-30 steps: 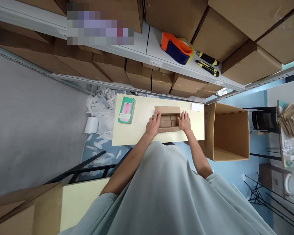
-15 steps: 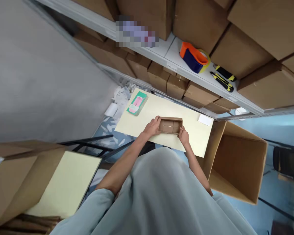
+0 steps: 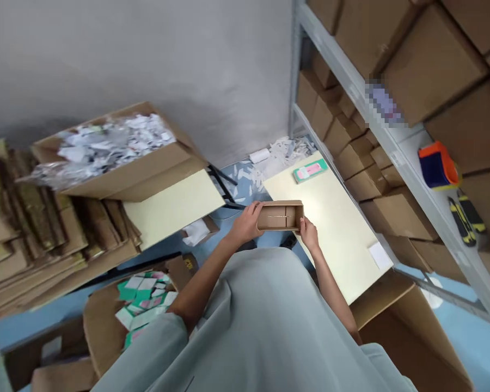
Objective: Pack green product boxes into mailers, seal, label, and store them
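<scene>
Both ends of the open cardboard box at frame centre are held: left hand, grip clamped on one; right hand, grip pinching the other, presumably steadying it, opening toward the wearer.

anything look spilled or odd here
Yes: white scraps litter the blue floor by the wall, while similar ones fill an open carton. The held box shows a bright line along its bottom, perhaps a gap.
</scene>
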`<move>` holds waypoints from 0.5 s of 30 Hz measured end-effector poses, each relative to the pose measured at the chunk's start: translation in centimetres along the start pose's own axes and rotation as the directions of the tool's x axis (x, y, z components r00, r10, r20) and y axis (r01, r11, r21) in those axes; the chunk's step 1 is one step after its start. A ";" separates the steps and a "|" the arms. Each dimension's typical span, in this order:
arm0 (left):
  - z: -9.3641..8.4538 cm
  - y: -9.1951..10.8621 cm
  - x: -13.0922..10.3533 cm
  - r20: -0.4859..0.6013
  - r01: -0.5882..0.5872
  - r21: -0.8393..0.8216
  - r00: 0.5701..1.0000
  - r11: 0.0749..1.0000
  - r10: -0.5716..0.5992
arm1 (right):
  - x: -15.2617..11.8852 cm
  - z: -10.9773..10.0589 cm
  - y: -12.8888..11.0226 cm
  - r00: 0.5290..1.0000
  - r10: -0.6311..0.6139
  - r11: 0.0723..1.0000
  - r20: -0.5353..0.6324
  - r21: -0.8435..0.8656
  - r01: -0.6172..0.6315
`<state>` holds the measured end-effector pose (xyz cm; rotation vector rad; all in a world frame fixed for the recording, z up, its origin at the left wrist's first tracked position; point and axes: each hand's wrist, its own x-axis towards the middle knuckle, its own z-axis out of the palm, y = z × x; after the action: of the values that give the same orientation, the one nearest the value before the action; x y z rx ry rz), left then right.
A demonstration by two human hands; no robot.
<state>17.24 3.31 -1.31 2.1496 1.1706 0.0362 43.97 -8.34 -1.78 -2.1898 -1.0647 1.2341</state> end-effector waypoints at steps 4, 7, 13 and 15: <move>-2.7 -5.9 -4.1 -0.123 0.137 -0.060 0.982 0.989 -0.144 | 3.3 5.0 -5.9 0.987 -0.111 0.981 0.119 -0.144 0.128; -4.7 -11.5 -7.5 -0.217 0.218 -0.122 0.946 0.968 -0.241 | 5.1 10.5 -11.2 0.963 -0.178 0.943 0.202 -0.246 0.225; -9.0 -23.6 -13.6 -0.294 0.335 -0.201 0.875 0.920 -0.383 | 7.2 23.2 -21.2 0.911 -0.265 0.825 0.315 -0.415 0.383; -10.1 -27.0 -14.8 -0.301 0.359 -0.218 0.860 0.907 -0.413 | 7.5 26.9 -23.9 0.905 -0.247 0.796 0.347 -0.460 0.393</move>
<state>-14.69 7.58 -4.92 1.7774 1.7270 0.3220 13.50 12.04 -4.18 -2.0888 -2.0040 1.2031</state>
